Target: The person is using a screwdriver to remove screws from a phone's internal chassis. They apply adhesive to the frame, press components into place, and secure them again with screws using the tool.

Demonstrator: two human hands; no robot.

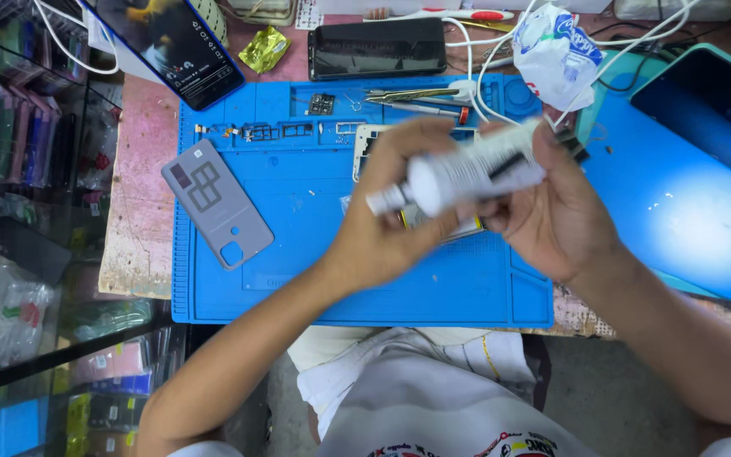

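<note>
1. Across the worktop lies a blue silicone repair mat (298,279), the largest thing in view; a second blue pad (678,220) sits to its right, lit by a bright patch of light.
2. Above the mat, both hands meet around a white tube (475,173) of what looks like adhesive. The left hand (391,211) is closed about its nozzle end; the right hand (552,211) is closed around its body. Motion blur hides whether the cap is on or off.
3. Under the hands, partly hidden, an opened phone body (365,148) rests on the mat.
4. Well left of it lies the grey back cover (217,203), outer face up and apart from the phone, so the phone stands open and nothing is rejoined yet, as far as one can judge.
5. Beyond the mat's top edge rest a dark phone (378,46) and, to the left, another phone with a lit screen (171,42).
6. Smallest of all: tweezers (408,95) and loose small parts (272,131) in the mat's top trays.
</note>
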